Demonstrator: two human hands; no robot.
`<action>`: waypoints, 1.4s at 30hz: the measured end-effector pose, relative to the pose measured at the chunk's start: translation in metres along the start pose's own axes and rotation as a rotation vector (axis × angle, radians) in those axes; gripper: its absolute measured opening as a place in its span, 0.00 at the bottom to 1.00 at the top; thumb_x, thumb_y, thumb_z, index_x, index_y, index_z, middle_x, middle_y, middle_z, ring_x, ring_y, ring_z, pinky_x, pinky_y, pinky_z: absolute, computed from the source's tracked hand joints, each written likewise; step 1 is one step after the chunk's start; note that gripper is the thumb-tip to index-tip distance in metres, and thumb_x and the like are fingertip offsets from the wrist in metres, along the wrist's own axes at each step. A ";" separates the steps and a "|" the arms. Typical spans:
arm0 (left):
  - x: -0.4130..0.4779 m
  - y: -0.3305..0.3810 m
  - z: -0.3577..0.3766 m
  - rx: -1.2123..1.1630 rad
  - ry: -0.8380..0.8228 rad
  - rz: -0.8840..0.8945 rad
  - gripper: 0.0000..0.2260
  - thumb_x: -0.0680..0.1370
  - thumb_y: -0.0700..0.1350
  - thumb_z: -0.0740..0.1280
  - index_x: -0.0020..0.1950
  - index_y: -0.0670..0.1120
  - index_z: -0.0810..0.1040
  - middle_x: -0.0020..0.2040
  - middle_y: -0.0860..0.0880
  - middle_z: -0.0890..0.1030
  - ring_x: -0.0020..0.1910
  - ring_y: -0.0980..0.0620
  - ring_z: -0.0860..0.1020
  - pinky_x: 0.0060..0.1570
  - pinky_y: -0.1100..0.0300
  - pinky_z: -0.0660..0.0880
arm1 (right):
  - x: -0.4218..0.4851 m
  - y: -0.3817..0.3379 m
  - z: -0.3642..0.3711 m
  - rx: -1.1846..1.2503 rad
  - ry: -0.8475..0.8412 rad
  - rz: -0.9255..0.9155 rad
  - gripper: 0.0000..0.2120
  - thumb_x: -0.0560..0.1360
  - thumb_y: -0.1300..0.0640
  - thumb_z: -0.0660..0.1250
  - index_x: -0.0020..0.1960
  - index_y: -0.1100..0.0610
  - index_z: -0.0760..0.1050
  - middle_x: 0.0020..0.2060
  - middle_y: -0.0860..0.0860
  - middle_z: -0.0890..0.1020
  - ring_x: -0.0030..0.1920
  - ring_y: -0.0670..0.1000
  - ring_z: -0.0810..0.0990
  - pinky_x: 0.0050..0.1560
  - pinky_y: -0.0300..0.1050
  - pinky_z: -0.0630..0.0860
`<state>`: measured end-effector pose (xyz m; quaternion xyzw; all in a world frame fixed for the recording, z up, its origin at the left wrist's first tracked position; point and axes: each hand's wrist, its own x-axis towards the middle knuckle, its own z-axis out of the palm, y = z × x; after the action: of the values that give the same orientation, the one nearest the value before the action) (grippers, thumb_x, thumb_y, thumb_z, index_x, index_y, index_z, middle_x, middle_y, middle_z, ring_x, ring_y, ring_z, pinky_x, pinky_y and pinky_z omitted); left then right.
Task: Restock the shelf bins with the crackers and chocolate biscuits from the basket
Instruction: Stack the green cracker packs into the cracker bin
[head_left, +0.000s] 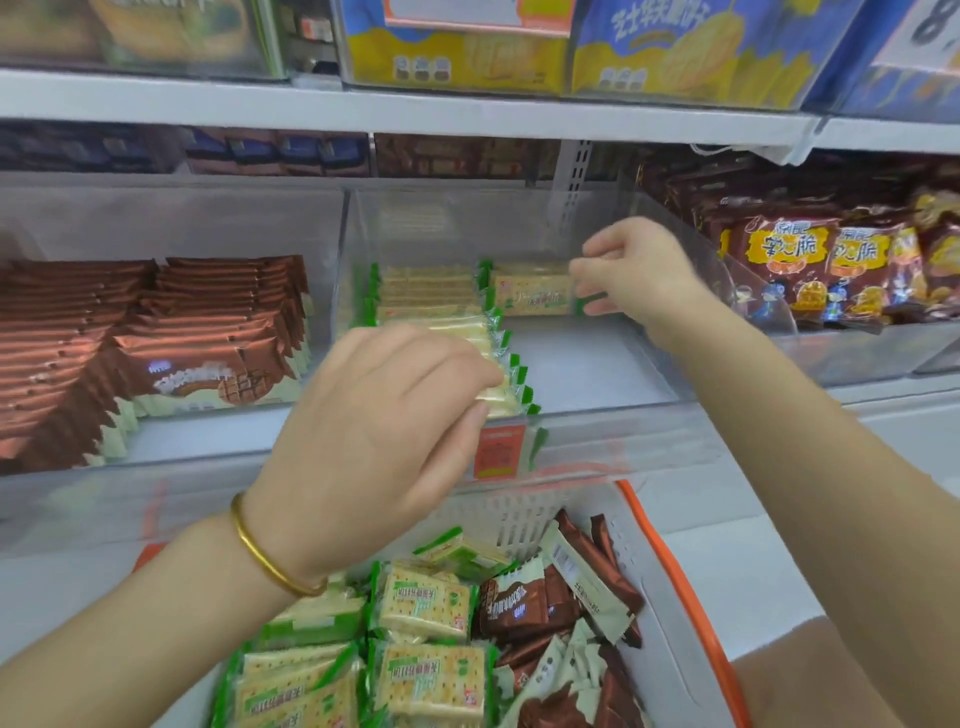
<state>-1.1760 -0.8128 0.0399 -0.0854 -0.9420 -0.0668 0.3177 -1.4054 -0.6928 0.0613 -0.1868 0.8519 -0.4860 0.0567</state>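
1. Left hand (384, 431): fingers pinch the front cracker packet (501, 395) of the row in the middle bin (597, 364).
2. Right hand (639, 275): pinches a rear cracker packet (532, 296) in that bin.
3. Basket (670, 561) below holds crackers (423, 603) and chocolate biscuits (519, 603).

Green-edged cracker packs (426, 291) lining the middle bin (587, 364), brown chocolate biscuit packs (208, 332) filling the left bin (208, 439), more lying in the basket (670, 597)

Left hand (384, 431) back-up, forearm reaching in from lower left; fingers (467, 379) curled, pinching a cracker packet (501, 397). Right hand (639, 275) further forward, arm extended from lower right, wrist bent, pinching second packet (530, 296) by its end.
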 end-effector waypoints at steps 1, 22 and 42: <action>-0.008 0.005 -0.003 0.005 0.010 0.040 0.12 0.79 0.44 0.59 0.51 0.42 0.80 0.49 0.48 0.81 0.49 0.45 0.78 0.47 0.49 0.70 | -0.034 -0.010 -0.007 0.116 -0.070 -0.071 0.05 0.76 0.63 0.67 0.50 0.59 0.73 0.44 0.58 0.79 0.37 0.51 0.82 0.37 0.47 0.82; -0.108 -0.013 0.060 0.010 -0.946 -0.329 0.14 0.80 0.53 0.58 0.62 0.50 0.73 0.56 0.50 0.78 0.55 0.50 0.76 0.54 0.53 0.75 | -0.195 0.148 0.143 -0.862 -0.994 -0.032 0.30 0.68 0.45 0.75 0.62 0.59 0.69 0.58 0.55 0.72 0.54 0.54 0.75 0.53 0.47 0.76; -0.061 0.051 0.019 -0.978 -1.026 -0.808 0.12 0.77 0.41 0.64 0.58 0.54 0.71 0.46 0.45 0.80 0.42 0.50 0.77 0.41 0.55 0.74 | -0.191 0.059 -0.019 -0.288 -0.420 -0.117 0.12 0.71 0.49 0.72 0.51 0.49 0.73 0.49 0.45 0.79 0.47 0.44 0.79 0.47 0.39 0.75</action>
<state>-1.1288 -0.7665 -0.0087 0.1122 -0.7927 -0.5323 -0.2751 -1.2501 -0.5793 0.0054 -0.3386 0.8696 -0.3128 0.1769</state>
